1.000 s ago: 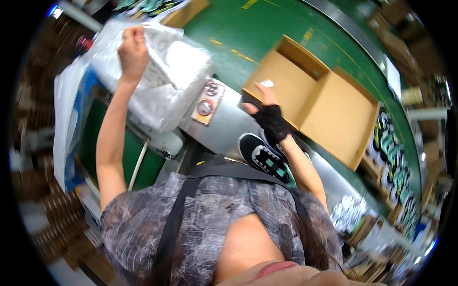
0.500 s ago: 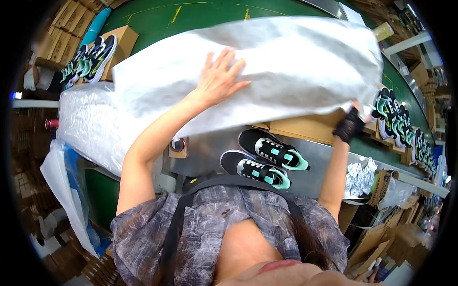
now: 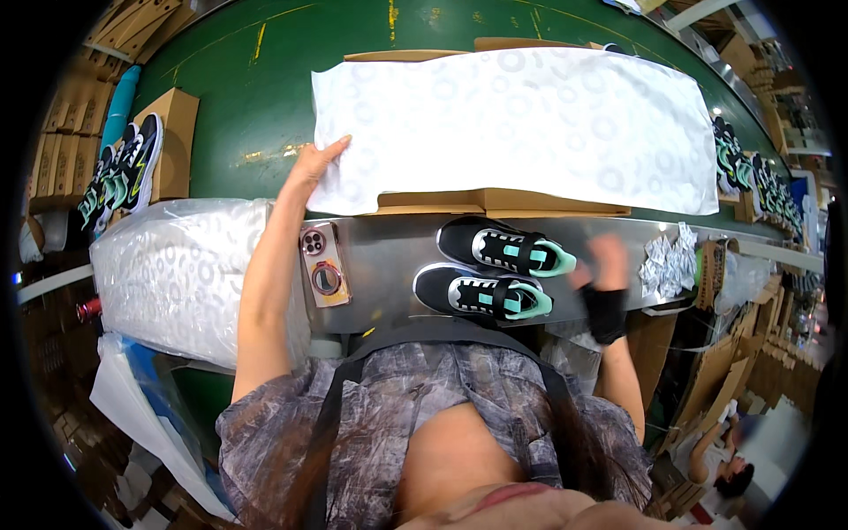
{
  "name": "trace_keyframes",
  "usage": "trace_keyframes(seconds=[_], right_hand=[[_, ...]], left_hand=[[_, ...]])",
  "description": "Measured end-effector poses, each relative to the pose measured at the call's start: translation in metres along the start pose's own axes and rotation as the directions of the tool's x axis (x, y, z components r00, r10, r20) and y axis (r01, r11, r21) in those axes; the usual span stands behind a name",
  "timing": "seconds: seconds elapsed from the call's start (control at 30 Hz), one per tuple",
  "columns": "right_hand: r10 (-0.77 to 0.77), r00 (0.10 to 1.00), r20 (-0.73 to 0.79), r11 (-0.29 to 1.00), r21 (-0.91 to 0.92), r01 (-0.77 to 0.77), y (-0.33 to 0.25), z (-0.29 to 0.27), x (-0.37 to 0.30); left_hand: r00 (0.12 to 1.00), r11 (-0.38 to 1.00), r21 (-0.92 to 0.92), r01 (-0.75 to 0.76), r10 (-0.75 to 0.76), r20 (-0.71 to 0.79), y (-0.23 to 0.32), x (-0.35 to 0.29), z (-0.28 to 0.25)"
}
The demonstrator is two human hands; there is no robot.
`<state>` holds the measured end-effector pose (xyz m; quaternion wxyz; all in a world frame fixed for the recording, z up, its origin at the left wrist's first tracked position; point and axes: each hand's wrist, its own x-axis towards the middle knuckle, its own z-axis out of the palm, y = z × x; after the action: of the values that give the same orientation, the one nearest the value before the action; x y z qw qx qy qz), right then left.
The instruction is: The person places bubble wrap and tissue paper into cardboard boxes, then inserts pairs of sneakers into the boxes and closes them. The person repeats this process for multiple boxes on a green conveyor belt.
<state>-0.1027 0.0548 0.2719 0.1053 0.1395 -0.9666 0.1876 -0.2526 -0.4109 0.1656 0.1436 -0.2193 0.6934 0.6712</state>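
Note:
A large white sheet of patterned wrapping paper (image 3: 521,132) lies across an open cardboard box (image 3: 433,204), whose edges show at the near and far sides. My left hand (image 3: 316,168) pinches the paper's left edge, thumb on top; its other fingers are partly hidden. On the metal ledge in front of me sits a pair of black sneakers with mint-green linings, a farther shoe (image 3: 495,247) and a nearer shoe (image 3: 481,294). My right hand (image 3: 608,274), in a black wrist covering, is just right of the shoes' heels. Motion smears its fingers.
A phone (image 3: 325,263) with a ring holder lies on the metal ledge (image 3: 380,265). To the left is a plastic-covered stack of patterned paper (image 3: 177,274). Silvery packets (image 3: 669,263) are heaped at right. More sneakers stand far left (image 3: 132,168) and far right (image 3: 733,159) along the green surface (image 3: 336,35).
The paper has come down flat over the box. My left hand has moved left from the paper's middle to its edge. The right hand has left the paper and come nearer the shoes.

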Motion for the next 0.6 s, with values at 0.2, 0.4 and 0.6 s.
trace_keyframes(seconds=[0.2,0.4,0.6], right_hand=[[-0.337,0.772,0.539,0.939,0.137,0.315,-0.057,0.058,-0.038],[-0.079,0.893,0.443,0.656,0.697,-0.288,-0.107,0.059,0.042],[0.26,0.948,0.185,0.632,0.71,-0.312,-0.07,0.194,0.154]], left_hand=[[0.907,0.887,0.224,-0.403,0.419,-0.028,0.009,-0.02,0.007],[0.81,0.681,0.577,-0.451,0.584,-0.057,0.051,-0.047,-0.023],[0.905,0.896,0.163,-0.414,0.385,0.181,0.104,-0.068,-0.009]])
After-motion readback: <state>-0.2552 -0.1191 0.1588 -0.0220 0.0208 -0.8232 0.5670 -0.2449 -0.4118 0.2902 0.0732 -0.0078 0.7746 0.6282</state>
